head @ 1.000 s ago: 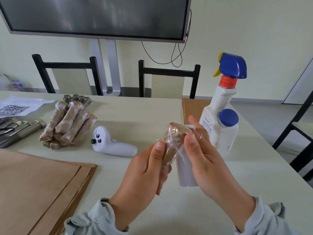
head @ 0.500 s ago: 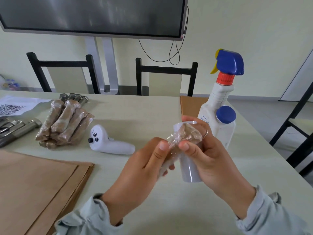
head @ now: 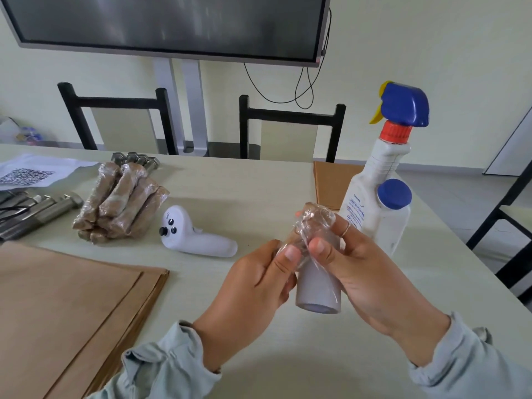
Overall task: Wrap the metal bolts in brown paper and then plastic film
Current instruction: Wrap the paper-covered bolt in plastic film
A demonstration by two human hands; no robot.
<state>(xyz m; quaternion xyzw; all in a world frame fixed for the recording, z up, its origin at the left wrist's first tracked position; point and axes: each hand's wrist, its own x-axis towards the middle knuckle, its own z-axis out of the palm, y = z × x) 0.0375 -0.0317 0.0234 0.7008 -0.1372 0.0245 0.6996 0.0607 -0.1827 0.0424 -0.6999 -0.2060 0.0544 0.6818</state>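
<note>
Two hands meet above the tabletop around a single paper-wrapped bolt covered in clear plastic film. The left hand pinches the lower part of the bundle with thumb and curled fingers; the right hand grips its upper part, thumb pressed on the film. Just behind the bundle stands a white roll of film. At far left, a pile of wrapped bolts lies beside bare metal bolts. Brown paper sheets occupy the near left. A white controller lies between pile and hands; a spray bottle stands at right.
</note>
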